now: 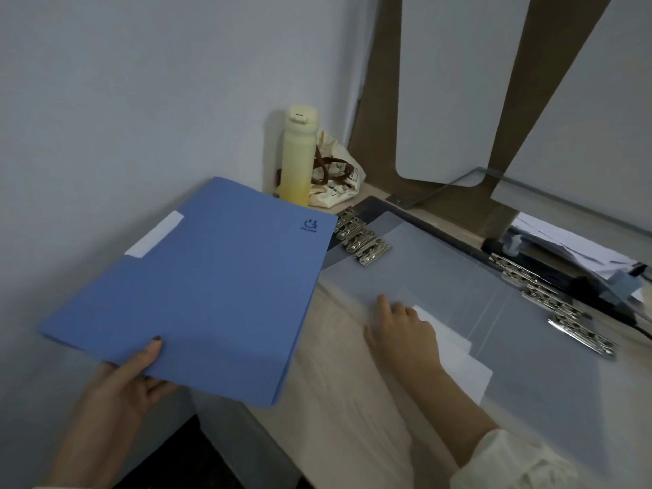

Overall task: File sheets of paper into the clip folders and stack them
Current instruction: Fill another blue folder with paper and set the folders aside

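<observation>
1. My left hand (127, 379) grips the closed blue clip folder (197, 287) at its 7 o'clock corner, thumb flat on the cover and the other fingers curled underneath. The folder hangs tilted, partly off the desk's (335, 400) 9 o'clock edge.
2. The folder's edge with the white label runs diagonally toward between 1 and 2 o'clock. Its far corner overlaps the grey open folders (458, 273) lying flat on the desk.
3. My right hand (402, 330) sits on the 10 o'clock corner of the white sheet of paper (458, 361). Its fingers are bent and close together, tips down. I cannot tell whether they pinch the sheet or only press it.
4. The key relation: the sheet spreads toward 4 o'clock from my right fingers, while the blue folder lies at 9 o'clock of them, near but apart. I judge the right hand handles the paper and the left stacks the folder.
5. Metal clips (360, 238) lie at 12 o'clock, with another row (550, 301) at 2 o'clock. A yellow bottle (299, 153) stands beyond.
</observation>
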`<control>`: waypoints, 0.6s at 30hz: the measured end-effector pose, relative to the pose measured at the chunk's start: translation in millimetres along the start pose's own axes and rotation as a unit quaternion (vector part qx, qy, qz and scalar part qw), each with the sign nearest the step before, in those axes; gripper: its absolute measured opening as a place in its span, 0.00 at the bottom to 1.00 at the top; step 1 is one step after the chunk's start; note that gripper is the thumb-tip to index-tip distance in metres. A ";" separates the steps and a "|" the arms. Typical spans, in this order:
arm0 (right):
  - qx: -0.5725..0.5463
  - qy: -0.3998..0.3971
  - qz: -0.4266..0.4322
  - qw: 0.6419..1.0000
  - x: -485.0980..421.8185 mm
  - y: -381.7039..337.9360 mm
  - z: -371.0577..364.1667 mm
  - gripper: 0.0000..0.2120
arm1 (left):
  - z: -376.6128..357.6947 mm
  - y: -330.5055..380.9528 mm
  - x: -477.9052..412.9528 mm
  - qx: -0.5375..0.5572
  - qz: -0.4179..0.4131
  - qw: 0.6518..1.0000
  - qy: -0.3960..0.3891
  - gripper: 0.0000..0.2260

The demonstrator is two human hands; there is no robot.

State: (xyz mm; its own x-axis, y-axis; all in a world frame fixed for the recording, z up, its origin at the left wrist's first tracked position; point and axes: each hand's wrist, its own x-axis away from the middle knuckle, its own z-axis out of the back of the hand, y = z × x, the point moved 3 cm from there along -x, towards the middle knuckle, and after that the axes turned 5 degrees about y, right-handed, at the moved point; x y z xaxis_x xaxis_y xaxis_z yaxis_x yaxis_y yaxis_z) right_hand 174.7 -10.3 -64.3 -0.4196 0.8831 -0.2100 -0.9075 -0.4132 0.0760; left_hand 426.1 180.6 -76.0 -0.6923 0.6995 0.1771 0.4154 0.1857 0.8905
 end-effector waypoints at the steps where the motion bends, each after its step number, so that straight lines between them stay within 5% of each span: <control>1: 0.004 0.012 0.007 1.000 -3.8 -1.7 -2.4 0.15 | 0.3 -0.6 0.1 0.000 -0.001 1.000 0.001 0.19; 7: 0.027 0.060 0.035 0.997 -6.1 0.1 -0.7 0.27 | -2.2 -5.9 -1.4 0.038 0.017 0.999 0.001 0.19; 10: -0.006 0.029 -0.021 0.999 2.6 3.1 20.4 0.23 | -6.2 -9.2 -0.9 0.063 0.025 0.998 -0.004 0.18; 18: -0.184 0.139 -0.172 0.958 29.0 30.9 56.8 0.24 | -35.9 -11.2 -7.3 0.062 0.051 0.995 -0.061 0.16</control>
State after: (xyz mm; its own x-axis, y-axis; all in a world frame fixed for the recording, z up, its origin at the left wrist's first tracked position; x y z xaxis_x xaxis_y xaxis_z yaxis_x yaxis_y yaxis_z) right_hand 133.3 15.2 -12.7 -0.0287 0.9086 -0.4167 -0.9016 -0.2035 -0.3817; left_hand 405.2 148.7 -72.3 -0.5693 0.7960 0.2056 0.5552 0.1878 0.8103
